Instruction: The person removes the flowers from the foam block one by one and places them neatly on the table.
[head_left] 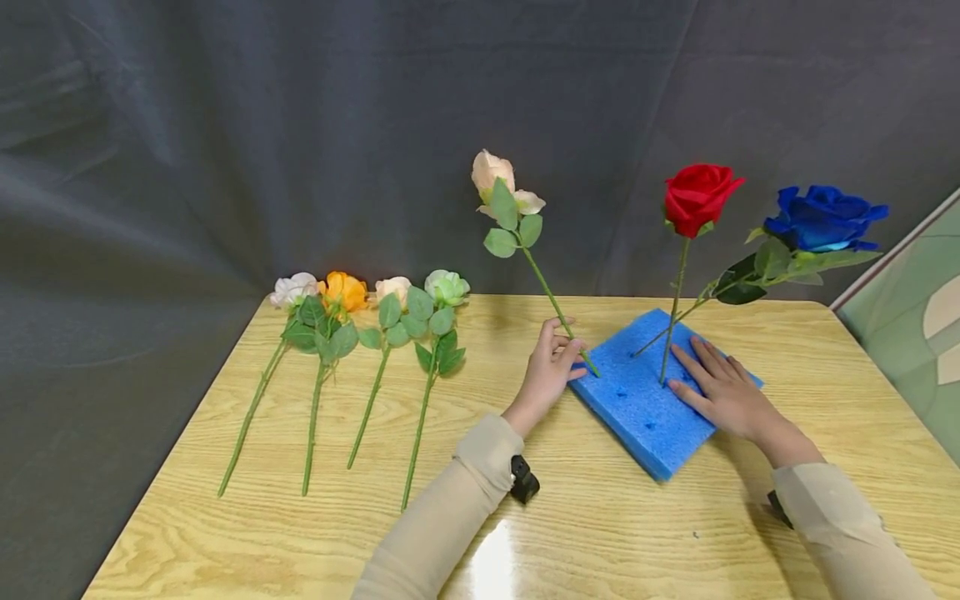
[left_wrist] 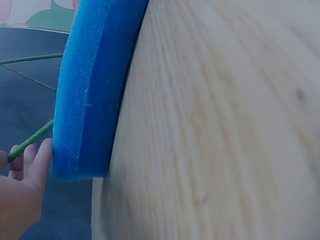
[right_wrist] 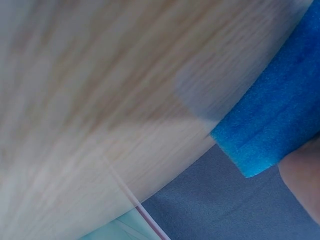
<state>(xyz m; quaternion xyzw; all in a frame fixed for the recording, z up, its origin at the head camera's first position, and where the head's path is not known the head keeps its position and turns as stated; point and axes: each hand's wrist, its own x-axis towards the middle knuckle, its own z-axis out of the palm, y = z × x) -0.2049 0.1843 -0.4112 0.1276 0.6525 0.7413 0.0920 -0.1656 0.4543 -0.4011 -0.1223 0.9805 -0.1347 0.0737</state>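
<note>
My left hand (head_left: 550,367) pinches the green stem of a pale peach rose (head_left: 493,173) low down, and the flower leans up and to the left. Its stem end meets the top of a blue foam block (head_left: 637,417) near the left corner. In the left wrist view, the fingers hold the stem (left_wrist: 31,140) beside the foam's edge. My right hand (head_left: 723,396) lies spread flat on the block's right part. A red rose (head_left: 699,200) stands nearly upright in the foam; a blue rose (head_left: 821,218) slants right from it. Small holes show in the foam's front part.
On the left of the wooden table (head_left: 600,533) lie a white rose (head_left: 294,289), an orange rose (head_left: 345,292), another peach rose (head_left: 393,287) and a light green rose (head_left: 447,287), stems toward the front. A dark curtain (head_left: 375,125) hangs behind the table.
</note>
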